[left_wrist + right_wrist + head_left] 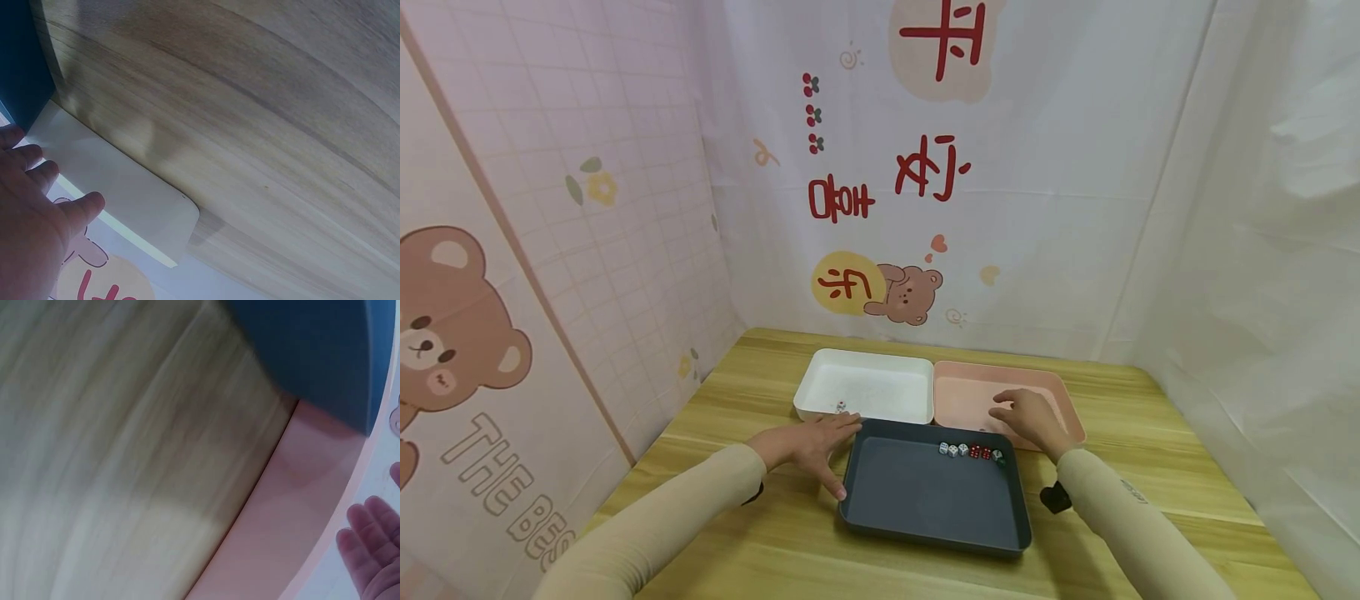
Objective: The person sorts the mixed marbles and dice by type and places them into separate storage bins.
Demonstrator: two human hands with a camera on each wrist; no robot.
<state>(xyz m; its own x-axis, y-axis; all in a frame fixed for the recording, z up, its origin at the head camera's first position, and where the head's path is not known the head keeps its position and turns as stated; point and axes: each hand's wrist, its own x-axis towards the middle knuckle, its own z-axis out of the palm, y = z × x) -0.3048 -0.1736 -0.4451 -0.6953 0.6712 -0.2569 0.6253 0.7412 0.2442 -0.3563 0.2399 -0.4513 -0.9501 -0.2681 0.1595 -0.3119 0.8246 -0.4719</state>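
The left hand (811,446), fingers spread, rests against the left side of the grey tray (932,500); the right hand (1032,419), fingers loosely bent, is over the pink tray (962,396). The grey tray lies longways left to right, dice (974,451) lining its far right edge. A white tray (883,387) sits beyond.

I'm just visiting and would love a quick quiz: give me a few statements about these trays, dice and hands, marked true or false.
1. The dark tray is nearer the person than the white tray. True.
2. The left hand is over the pink tray. False: the right hand is.
3. Red dice lie in the dark tray. True.
4. The white tray is right of the pink tray. False: it is left.
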